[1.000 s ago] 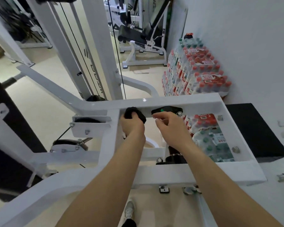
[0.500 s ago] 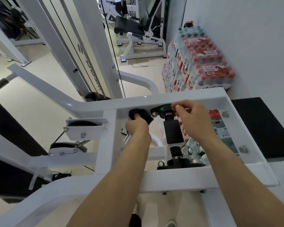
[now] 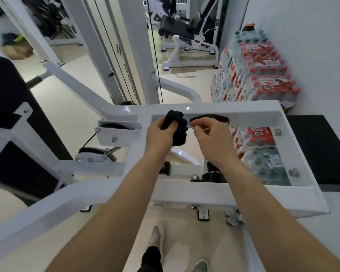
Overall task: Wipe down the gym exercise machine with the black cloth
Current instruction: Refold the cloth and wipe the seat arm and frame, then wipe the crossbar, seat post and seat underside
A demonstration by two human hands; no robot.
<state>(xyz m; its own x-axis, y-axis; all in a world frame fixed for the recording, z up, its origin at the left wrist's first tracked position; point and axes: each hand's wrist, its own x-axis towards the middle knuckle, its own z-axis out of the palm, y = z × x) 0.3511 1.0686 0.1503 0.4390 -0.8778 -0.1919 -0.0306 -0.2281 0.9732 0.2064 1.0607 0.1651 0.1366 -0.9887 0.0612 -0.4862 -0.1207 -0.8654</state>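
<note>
Left hand (image 3: 161,134) grips the bunched black cloth (image 3: 175,124), fingers wrapped round it; the cloth touches the far crossbar of the white machine frame (image 3: 243,109), just left of a black plate (image 3: 210,117). Right hand (image 3: 210,138) sits at the plate's near edge with fingers curled; can't tell if it pinches anything or only steadies. The step in hand looks like wiping the crossbar around the plate. To do it well, probably spread the cloth flatter rather than balled, so more fabric meets the paint; sweep along the bar one way, left to right; work into the corner where the bar meets the left upright; move the right hand clear so the plate gets covered too. Mind the cable pulley (image 3: 114,127) to the left, since fingers could catch. Stacked bottle packs (image 3: 263,81) are far right, well apart, no obstacle.
</note>
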